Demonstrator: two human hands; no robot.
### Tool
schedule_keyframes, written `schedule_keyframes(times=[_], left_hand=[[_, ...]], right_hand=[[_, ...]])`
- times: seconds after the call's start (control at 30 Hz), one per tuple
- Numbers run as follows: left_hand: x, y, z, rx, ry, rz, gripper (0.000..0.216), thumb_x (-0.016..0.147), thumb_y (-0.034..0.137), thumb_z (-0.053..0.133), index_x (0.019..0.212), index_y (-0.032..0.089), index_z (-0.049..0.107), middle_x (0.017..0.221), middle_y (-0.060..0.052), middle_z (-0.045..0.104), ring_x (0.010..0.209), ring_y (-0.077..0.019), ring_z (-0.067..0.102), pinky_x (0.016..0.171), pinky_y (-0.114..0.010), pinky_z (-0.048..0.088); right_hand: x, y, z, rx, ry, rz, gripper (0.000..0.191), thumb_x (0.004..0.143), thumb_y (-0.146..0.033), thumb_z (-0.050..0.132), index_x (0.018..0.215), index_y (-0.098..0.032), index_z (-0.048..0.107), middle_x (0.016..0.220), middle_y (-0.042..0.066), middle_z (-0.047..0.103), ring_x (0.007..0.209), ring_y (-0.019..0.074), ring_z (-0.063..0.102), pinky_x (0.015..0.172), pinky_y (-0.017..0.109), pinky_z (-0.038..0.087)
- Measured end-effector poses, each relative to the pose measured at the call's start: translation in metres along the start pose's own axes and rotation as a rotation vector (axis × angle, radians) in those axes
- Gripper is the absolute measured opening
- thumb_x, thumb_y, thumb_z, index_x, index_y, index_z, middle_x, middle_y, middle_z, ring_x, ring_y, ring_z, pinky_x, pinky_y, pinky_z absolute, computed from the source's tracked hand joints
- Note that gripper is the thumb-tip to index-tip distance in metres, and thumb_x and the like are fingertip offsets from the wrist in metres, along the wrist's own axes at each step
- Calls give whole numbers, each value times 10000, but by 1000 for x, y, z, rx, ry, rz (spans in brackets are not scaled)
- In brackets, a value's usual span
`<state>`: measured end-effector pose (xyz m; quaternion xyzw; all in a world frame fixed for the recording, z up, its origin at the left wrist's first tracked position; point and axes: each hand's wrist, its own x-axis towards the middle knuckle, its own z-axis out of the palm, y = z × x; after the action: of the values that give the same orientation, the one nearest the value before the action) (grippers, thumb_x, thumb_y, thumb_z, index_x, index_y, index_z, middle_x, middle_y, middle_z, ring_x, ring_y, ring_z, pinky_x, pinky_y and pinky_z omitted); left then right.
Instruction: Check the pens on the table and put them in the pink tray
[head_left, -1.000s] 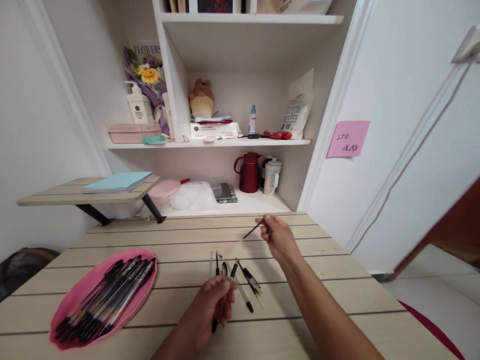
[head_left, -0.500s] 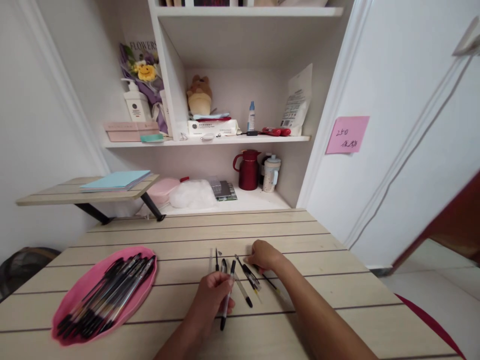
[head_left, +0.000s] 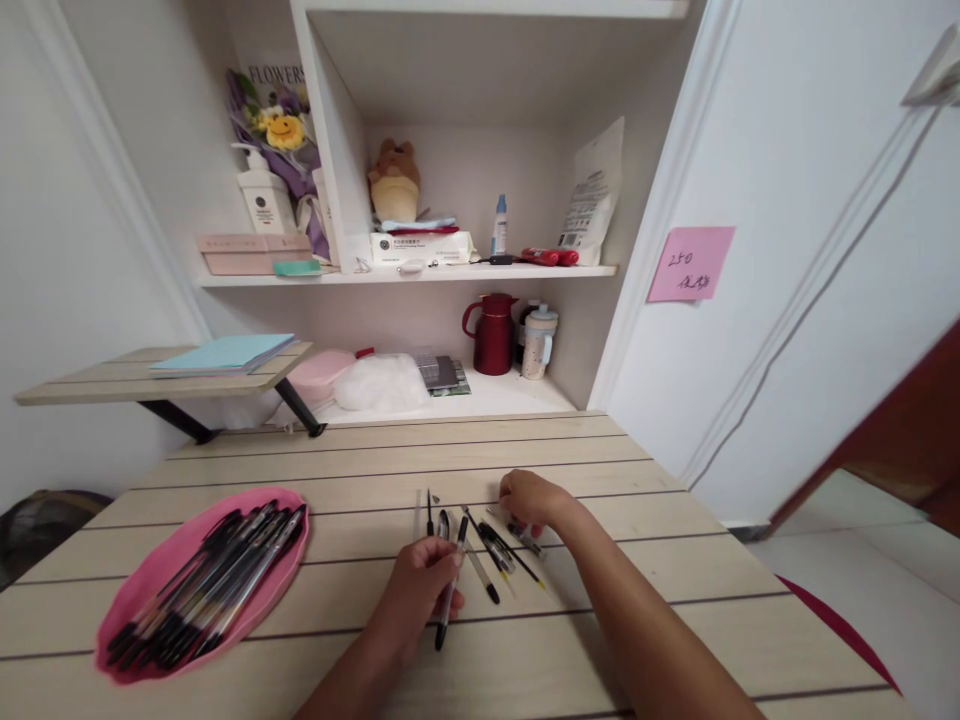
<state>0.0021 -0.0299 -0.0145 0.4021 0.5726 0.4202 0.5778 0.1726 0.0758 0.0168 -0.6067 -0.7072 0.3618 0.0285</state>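
Observation:
My left hand is closed around a pen with a clear barrel and black ends, held tilted over the desk. My right hand hovers low over the desk to the right, its fingers curled and pressed together; what they grip, if anything, is hidden. A short dark and clear pen part shows just below those fingers. Between the hands lie loose pen pieces: a clear barrel with a black end, black pen caps and a thin refill with a yellow end. Another thin black refill lies beyond my left hand.
A pink tray full of pens stands at the left on the slatted desk. Behind it is a small raised shelf bearing blue paper. Further back, a white shelf unit holds a red jug and a cup.
My right hand has shifted slightly, and the yellow-ended refill that was under its fingers now lies among the loose parts. My left hand keeps the pen. The view has tilted slightly.

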Motion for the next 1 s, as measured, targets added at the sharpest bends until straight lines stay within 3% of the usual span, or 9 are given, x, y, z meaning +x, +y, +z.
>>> schedule_keyframes(times=[0.37,0.57,0.67,0.77,0.87,1.0], left_hand=[[3,-3,2,36,4,-2,247,602,361,592,698,149,510,474,64,451,385,-91,501,390,-201,399],[0,-1,3,-2,9,0,270,577,373,618,691,153,510,472,70,444,371,-81,491,379,-187,387],[-2,1,4,-3,3,6,256,586,355,616,701,150,513,471,66,446,377,-84,496,376,-183,382],[-2,1,3,-25,3,30,230,601,339,607,694,155,507,474,65,449,386,-87,500,383,-188,385],[-2,-1,4,-49,1,74,203,614,323,598,678,157,501,480,64,455,386,-82,494,387,-187,381],[1,-5,5,-69,21,116,209,604,312,609,701,154,511,491,62,469,374,-69,470,368,-177,353]], right_hand=[[7,14,-6,58,49,56,119,675,-135,480,568,-121,529,437,66,551,370,160,527,395,282,434],[1,0,-10,137,132,-29,165,724,-234,492,595,-138,528,480,45,568,437,126,540,437,223,410],[-9,-15,1,268,57,-120,239,768,-355,464,648,-154,516,526,10,575,444,85,528,410,172,384],[-18,-25,20,587,-104,-187,290,724,-426,530,646,-150,491,507,-12,551,419,63,496,368,144,352],[-22,-26,36,762,-92,-153,313,691,-442,568,642,-144,487,489,-23,538,391,50,474,335,128,324],[-23,-24,44,827,-66,-153,282,650,-388,621,615,-141,490,440,-39,519,358,40,444,318,121,301]])
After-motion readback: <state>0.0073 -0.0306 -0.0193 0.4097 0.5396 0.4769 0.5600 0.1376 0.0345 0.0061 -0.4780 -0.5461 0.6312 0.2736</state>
